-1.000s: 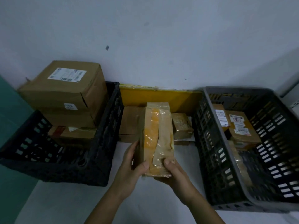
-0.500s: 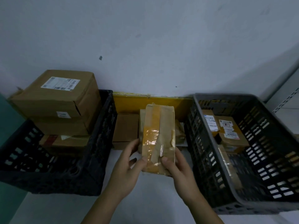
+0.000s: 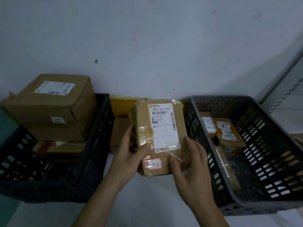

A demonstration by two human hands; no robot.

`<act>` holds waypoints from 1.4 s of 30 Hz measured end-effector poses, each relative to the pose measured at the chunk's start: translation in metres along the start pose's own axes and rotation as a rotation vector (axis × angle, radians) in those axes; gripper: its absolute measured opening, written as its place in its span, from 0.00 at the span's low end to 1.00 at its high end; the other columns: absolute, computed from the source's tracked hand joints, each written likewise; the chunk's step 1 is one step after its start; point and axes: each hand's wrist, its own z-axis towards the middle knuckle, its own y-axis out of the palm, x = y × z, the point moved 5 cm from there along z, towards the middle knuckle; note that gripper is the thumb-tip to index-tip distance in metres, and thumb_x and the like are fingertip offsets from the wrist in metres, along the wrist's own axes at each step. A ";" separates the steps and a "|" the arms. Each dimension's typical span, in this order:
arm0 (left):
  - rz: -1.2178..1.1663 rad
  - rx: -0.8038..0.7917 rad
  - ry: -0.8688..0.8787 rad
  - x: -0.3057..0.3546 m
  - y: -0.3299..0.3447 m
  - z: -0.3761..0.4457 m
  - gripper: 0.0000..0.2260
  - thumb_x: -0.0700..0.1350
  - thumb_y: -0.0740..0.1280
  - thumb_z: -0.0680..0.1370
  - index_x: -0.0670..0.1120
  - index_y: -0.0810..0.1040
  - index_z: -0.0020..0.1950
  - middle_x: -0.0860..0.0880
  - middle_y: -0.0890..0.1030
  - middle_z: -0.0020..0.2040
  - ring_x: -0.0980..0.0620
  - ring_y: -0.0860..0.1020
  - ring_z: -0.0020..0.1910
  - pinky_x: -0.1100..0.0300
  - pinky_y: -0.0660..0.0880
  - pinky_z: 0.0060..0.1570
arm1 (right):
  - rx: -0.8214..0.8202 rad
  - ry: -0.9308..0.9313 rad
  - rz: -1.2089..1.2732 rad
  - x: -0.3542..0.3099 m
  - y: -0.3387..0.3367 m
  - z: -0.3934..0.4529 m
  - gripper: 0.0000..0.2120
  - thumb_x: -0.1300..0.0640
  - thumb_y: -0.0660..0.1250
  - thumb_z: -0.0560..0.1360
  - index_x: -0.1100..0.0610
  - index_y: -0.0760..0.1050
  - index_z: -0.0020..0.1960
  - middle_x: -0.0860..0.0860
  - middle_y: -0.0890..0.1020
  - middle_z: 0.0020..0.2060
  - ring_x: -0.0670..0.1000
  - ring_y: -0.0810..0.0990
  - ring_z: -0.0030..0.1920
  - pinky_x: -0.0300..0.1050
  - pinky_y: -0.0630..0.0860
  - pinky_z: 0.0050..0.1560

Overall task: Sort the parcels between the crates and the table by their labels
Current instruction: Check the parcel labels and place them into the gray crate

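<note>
A brown parcel (image 3: 159, 136), wrapped in clear tape, was held up above the white table (image 3: 144, 200), between the black crate (image 3: 91, 145) and the grey crate (image 3: 268, 161), with its printed shipping label (image 3: 164, 126) turned toward the camera. A small hand-written sticker (image 3: 153, 164) was seen on the parcel's lower face, below the label. The parcel was gripped at its lower left edge by the left hand (image 3: 129, 159), the thumb laid across the front face and the fingers curled behind it. The lower right corner of the parcel was touched by the right hand (image 3: 191, 171), whose thumb was pressed against the front; whether its fingers were curled round the back could not be told, as they appeared loosely spread beside the parcel. To the left of the parcel, a large cardboard box (image 3: 52, 104) was stacked on other boxes inside the black crate. To the right of the parcel, two small labelled packages (image 3: 226, 133) were lying in the grey crate. Behind the parcel, further brown boxes (image 3: 119, 131) were resting against a yellow strip (image 3: 121, 104) at the foot of the wall.
</note>
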 end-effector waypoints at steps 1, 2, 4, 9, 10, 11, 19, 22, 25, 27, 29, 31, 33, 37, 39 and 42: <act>-0.023 -0.009 -0.014 -0.001 0.002 -0.001 0.32 0.48 0.75 0.79 0.69 0.66 0.78 0.68 0.81 0.65 0.62 0.82 0.63 0.59 0.83 0.54 | -0.008 0.007 -0.004 0.002 -0.002 0.002 0.35 0.32 0.64 0.77 0.35 0.59 0.82 0.37 0.66 0.77 0.31 0.66 0.72 0.24 0.66 0.60; -0.034 -0.017 -0.023 -0.002 0.005 -0.001 0.32 0.50 0.76 0.79 0.69 0.66 0.78 0.69 0.81 0.64 0.62 0.82 0.63 0.57 0.83 0.55 | -0.019 0.004 -0.014 0.003 -0.003 0.003 0.36 0.33 0.63 0.78 0.36 0.58 0.83 0.37 0.68 0.75 0.35 0.68 0.72 0.26 0.66 0.61; -0.071 -0.041 -0.034 -0.001 0.012 0.001 0.34 0.53 0.77 0.77 0.70 0.66 0.77 0.69 0.81 0.64 0.61 0.83 0.62 0.55 0.83 0.56 | -0.024 -0.015 -0.026 0.005 -0.004 0.002 0.36 0.33 0.62 0.79 0.36 0.57 0.84 0.37 0.69 0.74 0.39 0.70 0.72 0.33 0.71 0.63; -0.104 -0.150 -0.043 0.008 0.042 0.013 0.35 0.51 0.75 0.72 0.71 0.66 0.75 0.67 0.82 0.64 0.61 0.82 0.63 0.54 0.81 0.59 | -0.007 -0.014 -0.158 -0.005 -0.027 -0.003 0.41 0.24 0.63 0.76 0.40 0.58 0.83 0.40 0.59 0.80 0.44 0.68 0.76 0.50 0.81 0.66; -0.107 -0.171 -0.038 0.011 0.051 0.016 0.35 0.51 0.75 0.72 0.70 0.66 0.75 0.67 0.82 0.64 0.61 0.82 0.63 0.53 0.81 0.60 | -0.016 0.010 -0.209 -0.008 -0.033 -0.004 0.48 0.18 0.61 0.72 0.41 0.56 0.84 0.43 0.56 0.82 0.48 0.65 0.79 0.54 0.80 0.69; -0.112 -0.194 -0.032 0.014 0.062 0.019 0.35 0.50 0.75 0.72 0.69 0.66 0.76 0.67 0.82 0.64 0.61 0.82 0.62 0.52 0.82 0.60 | -0.026 0.049 -0.277 -0.010 -0.040 -0.004 0.55 0.13 0.57 0.67 0.42 0.53 0.85 0.46 0.52 0.84 0.52 0.61 0.82 0.58 0.77 0.72; -0.026 -0.357 0.068 0.044 0.165 0.028 0.42 0.62 0.77 0.70 0.70 0.59 0.80 0.61 0.76 0.73 0.57 0.78 0.69 0.52 0.80 0.64 | -0.025 0.222 -0.590 0.007 -0.125 0.014 0.67 0.09 0.56 0.57 0.43 0.43 0.85 0.54 0.47 0.85 0.62 0.58 0.83 0.60 0.75 0.73; 0.063 -0.390 0.124 0.051 0.202 0.034 0.35 0.60 0.76 0.76 0.76 0.58 0.75 0.62 0.73 0.74 0.63 0.75 0.70 0.66 0.76 0.59 | 0.084 0.174 -0.542 0.024 -0.153 0.025 0.61 0.15 0.66 0.59 0.42 0.52 0.83 0.52 0.60 0.77 0.60 0.70 0.73 0.60 0.82 0.60; 0.211 -0.410 0.203 0.057 0.236 0.042 0.28 0.59 0.73 0.80 0.81 0.58 0.68 0.69 0.72 0.69 0.73 0.72 0.64 0.74 0.71 0.55 | 0.110 0.152 -0.542 0.049 -0.177 0.043 0.58 0.19 0.71 0.61 0.41 0.55 0.82 0.54 0.60 0.77 0.62 0.69 0.73 0.63 0.81 0.63; 0.327 -0.370 0.268 0.054 0.255 0.050 0.27 0.63 0.68 0.81 0.72 0.61 0.77 0.62 0.69 0.75 0.64 0.70 0.71 0.67 0.70 0.60 | 0.109 0.156 -0.550 0.071 -0.194 0.059 0.57 0.19 0.71 0.62 0.42 0.56 0.81 0.54 0.59 0.79 0.64 0.67 0.75 0.66 0.79 0.65; 0.477 -0.301 0.292 0.045 0.271 0.061 0.33 0.66 0.64 0.81 0.62 0.58 0.84 0.57 0.63 0.81 0.55 0.66 0.78 0.57 0.72 0.68 | 0.092 0.175 -0.553 0.098 -0.211 0.080 0.56 0.18 0.70 0.62 0.42 0.57 0.81 0.55 0.59 0.79 0.65 0.66 0.75 0.68 0.78 0.66; 0.649 -0.229 0.295 0.032 0.284 0.074 0.36 0.69 0.61 0.81 0.59 0.54 0.85 0.55 0.58 0.84 0.50 0.60 0.82 0.44 0.68 0.77 | 0.071 0.190 -0.564 0.128 -0.225 0.104 0.55 0.17 0.67 0.62 0.41 0.57 0.80 0.58 0.58 0.79 0.68 0.65 0.76 0.70 0.78 0.65; 0.835 -0.170 0.297 0.015 0.295 0.087 0.37 0.71 0.58 0.81 0.58 0.51 0.86 0.53 0.53 0.86 0.48 0.52 0.85 0.39 0.61 0.81 | 0.048 0.205 -0.594 0.159 -0.234 0.130 0.53 0.19 0.66 0.62 0.42 0.57 0.80 0.59 0.58 0.78 0.69 0.65 0.76 0.70 0.78 0.65; 1.076 -0.082 0.265 -0.019 0.306 0.103 0.39 0.72 0.53 0.81 0.55 0.49 0.87 0.47 0.47 0.87 0.44 0.45 0.86 0.39 0.50 0.83 | -0.064 0.257 -0.625 0.208 -0.228 0.180 0.54 0.19 0.62 0.60 0.43 0.56 0.79 0.61 0.55 0.79 0.71 0.62 0.77 0.71 0.75 0.68; 1.155 -0.072 0.234 -0.032 0.310 0.107 0.40 0.72 0.53 0.81 0.53 0.46 0.87 0.46 0.45 0.88 0.43 0.42 0.86 0.39 0.49 0.84 | -0.120 0.287 -0.647 0.229 -0.217 0.200 0.55 0.19 0.61 0.59 0.44 0.54 0.79 0.62 0.53 0.80 0.71 0.61 0.77 0.70 0.73 0.70; 1.212 -0.064 0.174 -0.048 0.311 0.111 0.41 0.72 0.54 0.82 0.53 0.43 0.87 0.45 0.42 0.88 0.43 0.39 0.86 0.39 0.45 0.84 | -0.200 0.324 -0.672 0.254 -0.194 0.223 0.56 0.18 0.58 0.58 0.45 0.53 0.79 0.64 0.52 0.80 0.72 0.61 0.76 0.69 0.71 0.71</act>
